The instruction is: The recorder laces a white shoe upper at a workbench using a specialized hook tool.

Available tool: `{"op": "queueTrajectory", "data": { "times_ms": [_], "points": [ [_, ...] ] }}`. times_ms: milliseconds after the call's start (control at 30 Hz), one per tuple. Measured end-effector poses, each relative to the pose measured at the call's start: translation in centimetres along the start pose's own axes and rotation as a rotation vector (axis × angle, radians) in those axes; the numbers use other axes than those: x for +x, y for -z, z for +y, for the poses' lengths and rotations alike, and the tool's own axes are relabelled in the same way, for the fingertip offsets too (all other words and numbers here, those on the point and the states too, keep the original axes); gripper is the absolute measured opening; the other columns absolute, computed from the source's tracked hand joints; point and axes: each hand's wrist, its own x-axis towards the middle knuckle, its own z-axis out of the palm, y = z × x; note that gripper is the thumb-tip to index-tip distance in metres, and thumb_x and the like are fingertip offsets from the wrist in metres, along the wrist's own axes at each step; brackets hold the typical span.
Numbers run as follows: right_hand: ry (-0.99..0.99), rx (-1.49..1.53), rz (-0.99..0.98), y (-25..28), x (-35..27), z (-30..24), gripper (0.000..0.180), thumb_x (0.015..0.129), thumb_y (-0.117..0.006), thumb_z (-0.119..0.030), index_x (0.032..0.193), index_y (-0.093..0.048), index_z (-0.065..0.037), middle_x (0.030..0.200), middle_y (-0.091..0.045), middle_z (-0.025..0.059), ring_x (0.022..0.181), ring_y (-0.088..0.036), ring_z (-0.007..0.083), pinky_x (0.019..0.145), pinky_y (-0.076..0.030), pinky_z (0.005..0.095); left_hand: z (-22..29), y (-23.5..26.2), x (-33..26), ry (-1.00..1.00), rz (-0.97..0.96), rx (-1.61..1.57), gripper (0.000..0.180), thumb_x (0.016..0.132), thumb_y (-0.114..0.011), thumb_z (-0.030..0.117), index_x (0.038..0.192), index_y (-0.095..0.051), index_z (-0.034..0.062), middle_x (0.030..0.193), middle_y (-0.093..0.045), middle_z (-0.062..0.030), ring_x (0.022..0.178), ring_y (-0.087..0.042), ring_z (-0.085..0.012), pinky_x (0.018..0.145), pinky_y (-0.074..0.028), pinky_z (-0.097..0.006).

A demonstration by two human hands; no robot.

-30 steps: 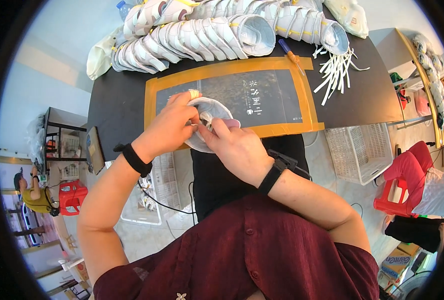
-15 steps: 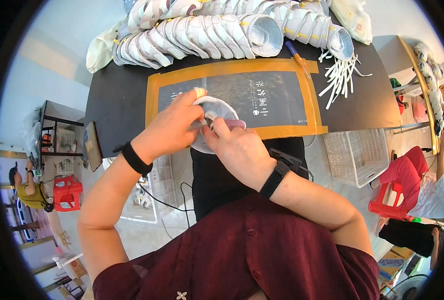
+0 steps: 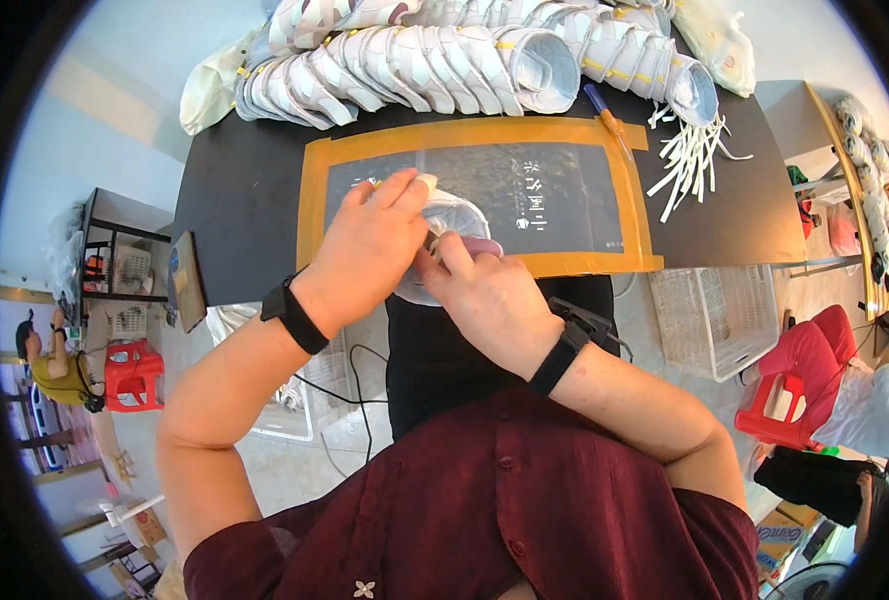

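Between hands: white mask cup (image 3: 457, 222), at the near table edge, over the taped mat (image 3: 565, 190).
Left hand (image 3: 370, 250): closed over the cup's left rim, steadying it.
Right hand (image 3: 485, 295): fingers pinched on the near rim; keep this grip firm and the cup level while working the edge.
Beyond hands: stacked cups (image 3: 415, 60); strips (image 3: 690, 160) far right, well apart.

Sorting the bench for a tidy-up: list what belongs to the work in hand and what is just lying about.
In hand:
left hand
right hand
white cup-shaped mask held by both
taped black mat beneath

Lying about:
rows of stacked masks
loose white strips
blue-handled tool
white basket
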Motion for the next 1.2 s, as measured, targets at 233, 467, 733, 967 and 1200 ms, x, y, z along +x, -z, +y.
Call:
{"op": "queueTrajectory", "data": {
  "times_ms": [233, 467, 733, 967, 1200],
  "points": [
    [-0.056, 0.098, 0.019, -0.1, 0.3, -0.2, 0.035, 0.08, -0.061, -0.014, 0.114, -0.06, -0.007, 0.098, -0.053, 0.008, 0.058, -0.059, 0.0157, 0.05, -0.05, 0.0298, -0.9, 1.3, 0.2, 0.07, -0.079, -0.245, 0.012, 0.07, -0.066, 0.009, 0.079, -0.062, 0.0015, 0.125, -0.057, -0.0134, 0.123, -0.049, -0.0321, 0.095, -0.044, -0.045],
    [-0.085, -0.037, -0.023, -0.1, 0.4, -0.9, 0.042, 0.08, -0.06, -0.011, 0.122, -0.058, -0.011, 0.093, -0.051, 0.0061, 0.056, -0.056, 0.0146, 0.046, -0.048, 0.0281, -0.1, 0.5, 0.6, 0.04, -0.036, -0.077, 0.013, 0.068, -0.067, 0.005, 0.078, -0.061, 0.001, 0.126, -0.056, -0.0137, 0.121, -0.05, -0.0329, 0.093, -0.046, -0.045],
    [-0.065, 0.032, -0.025, -0.3, 1.1, -0.8, 0.04, 0.076, -0.062, -0.011, 0.116, -0.058, -0.007, 0.092, -0.052, 0.0071, 0.065, -0.062, 0.0173, 0.055, -0.052, 0.0275, -1.2, 0.6, 0.5, 0.024, -0.049, -0.206, 0.008, 0.071, -0.065, 0.002, 0.077, -0.059, 0.0004, 0.127, -0.056, -0.0151, 0.116, -0.053, -0.0336, 0.085, -0.051, -0.042],
    [-0.083, 0.073, 0.029, -0.2, 0.8, -0.7, 0.043, 0.076, -0.062, -0.011, 0.119, -0.057, -0.008, 0.092, -0.051, 0.0071, 0.065, -0.062, 0.0177, 0.055, -0.052, 0.0275, -1.3, 0.4, 0.8, 0.004, -0.066, -0.196, 0.007, 0.073, -0.063, 0.003, 0.077, -0.059, -0.0003, 0.127, -0.056, -0.0158, 0.117, -0.053, -0.0333, 0.086, -0.051, -0.041],
    [-0.065, 0.076, -0.018, -0.4, 1.3, -0.6, 0.039, 0.079, -0.061, -0.012, 0.118, -0.058, -0.009, 0.093, -0.052, 0.0075, 0.062, -0.062, 0.0166, 0.053, -0.052, 0.0276, -0.8, 0.5, 0.7, -0.071, 0.002, -0.121, 0.008, 0.074, -0.063, 0.005, 0.079, -0.061, -0.0003, 0.127, -0.056, -0.0163, 0.128, -0.047, -0.0335, 0.091, -0.05, -0.042]
  ]
}}
